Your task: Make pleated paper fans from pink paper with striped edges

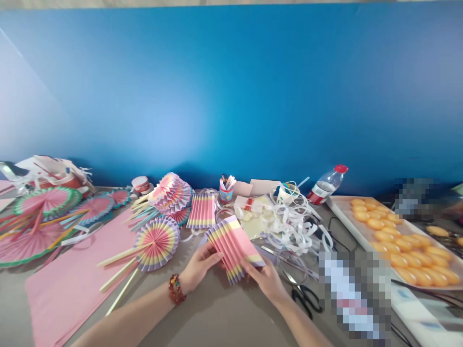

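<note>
A sheet of pink, yellow and lilac striped paper is pleated on its left part and flat on its right. My left hand grips the pleated side, thumb on top. My right hand pinches the lower right part, with some fingers hidden under the paper. A bead bracelet circles my left wrist. Behind the paper lies another pleated striped piece. To the left sits a round pleated fan with pale sticks, and a stack of similar fans stands behind it.
Pink sheets and more fans lie left. Black-handled scissors, curled white strips and a tilted bottle are on the right, beside a tray of orange oval pieces. A pen cup stands near the blue wall.
</note>
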Action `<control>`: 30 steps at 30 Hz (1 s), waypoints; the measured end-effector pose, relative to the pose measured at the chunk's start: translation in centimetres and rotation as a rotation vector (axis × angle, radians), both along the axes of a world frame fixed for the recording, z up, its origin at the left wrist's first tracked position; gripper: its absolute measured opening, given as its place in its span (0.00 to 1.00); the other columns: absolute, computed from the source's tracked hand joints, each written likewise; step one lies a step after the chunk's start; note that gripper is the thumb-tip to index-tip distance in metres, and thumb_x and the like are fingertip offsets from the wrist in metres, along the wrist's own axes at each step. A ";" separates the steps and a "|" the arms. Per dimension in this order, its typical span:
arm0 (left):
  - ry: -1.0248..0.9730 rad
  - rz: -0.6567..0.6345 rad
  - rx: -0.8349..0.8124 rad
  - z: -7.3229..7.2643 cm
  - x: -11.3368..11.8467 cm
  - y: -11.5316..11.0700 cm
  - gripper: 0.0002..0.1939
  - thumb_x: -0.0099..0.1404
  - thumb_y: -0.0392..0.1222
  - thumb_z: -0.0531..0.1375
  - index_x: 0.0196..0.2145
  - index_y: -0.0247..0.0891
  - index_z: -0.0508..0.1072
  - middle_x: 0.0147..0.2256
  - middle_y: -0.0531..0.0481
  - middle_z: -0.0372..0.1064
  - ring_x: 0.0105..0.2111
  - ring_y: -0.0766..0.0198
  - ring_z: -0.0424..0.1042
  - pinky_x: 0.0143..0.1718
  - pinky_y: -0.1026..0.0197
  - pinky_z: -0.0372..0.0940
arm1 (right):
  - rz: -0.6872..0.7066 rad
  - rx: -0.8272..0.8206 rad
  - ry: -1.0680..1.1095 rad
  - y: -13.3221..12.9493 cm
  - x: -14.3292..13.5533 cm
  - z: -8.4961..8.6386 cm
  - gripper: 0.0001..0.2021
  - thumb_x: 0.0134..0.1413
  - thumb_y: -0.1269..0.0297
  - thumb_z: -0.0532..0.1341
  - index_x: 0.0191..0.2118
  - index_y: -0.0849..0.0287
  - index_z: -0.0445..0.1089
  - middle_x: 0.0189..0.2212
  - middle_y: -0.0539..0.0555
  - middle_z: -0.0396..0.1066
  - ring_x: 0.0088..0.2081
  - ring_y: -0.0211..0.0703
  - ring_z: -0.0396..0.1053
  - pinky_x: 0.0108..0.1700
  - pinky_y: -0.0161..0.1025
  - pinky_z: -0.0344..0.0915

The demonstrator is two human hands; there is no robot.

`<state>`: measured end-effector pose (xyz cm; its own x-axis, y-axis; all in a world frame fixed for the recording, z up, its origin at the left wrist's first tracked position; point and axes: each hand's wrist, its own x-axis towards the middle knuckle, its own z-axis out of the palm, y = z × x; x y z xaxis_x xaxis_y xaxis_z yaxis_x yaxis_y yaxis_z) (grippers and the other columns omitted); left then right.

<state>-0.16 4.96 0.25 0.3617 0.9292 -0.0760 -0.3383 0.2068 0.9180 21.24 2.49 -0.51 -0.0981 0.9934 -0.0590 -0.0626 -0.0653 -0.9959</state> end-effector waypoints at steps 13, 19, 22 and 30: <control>0.011 -0.029 0.008 0.1 -0.3 0.1 0.16 0.59 0.47 0.67 0.41 0.36 0.76 0.33 0.49 0.73 0.26 0.69 0.69 0.31 0.64 0.67 | 0.085 0.062 0.010 -0.3 0.5 1.8 0.18 0.49 0.50 0.68 0.43 0.55 0.78 0.36 0.55 0.77 0.38 0.53 0.73 0.42 0.45 0.70; 0.035 -0.054 -0.030 0.5 -0.4 0.0 0.16 0.60 0.49 0.66 0.41 0.37 0.75 0.32 0.50 0.72 0.25 0.70 0.68 0.30 0.66 0.65 | 0.207 0.025 0.177 -0.1 2.4 2.7 0.24 0.52 0.44 0.63 0.50 0.52 0.74 0.49 0.59 0.74 0.50 0.58 0.70 0.53 0.53 0.65; 0.078 -0.127 0.004 0.8 -0.3 -0.3 0.16 0.60 0.49 0.66 0.41 0.36 0.75 0.32 0.49 0.72 0.26 0.69 0.68 0.30 0.66 0.65 | 0.211 -0.017 0.148 -0.3 1.9 2.8 0.25 0.51 0.46 0.65 0.52 0.53 0.73 0.48 0.59 0.74 0.49 0.57 0.71 0.52 0.52 0.66; 0.189 -0.228 0.084 1.0 -0.1 -0.6 0.21 0.60 0.54 0.64 0.43 0.35 0.74 0.31 0.49 0.70 0.26 0.68 0.68 0.31 0.63 0.66 | 0.221 -0.003 0.006 -0.7 -0.8 1.6 0.24 0.52 0.47 0.65 0.46 0.63 0.75 0.38 0.59 0.78 0.38 0.55 0.75 0.42 0.48 0.72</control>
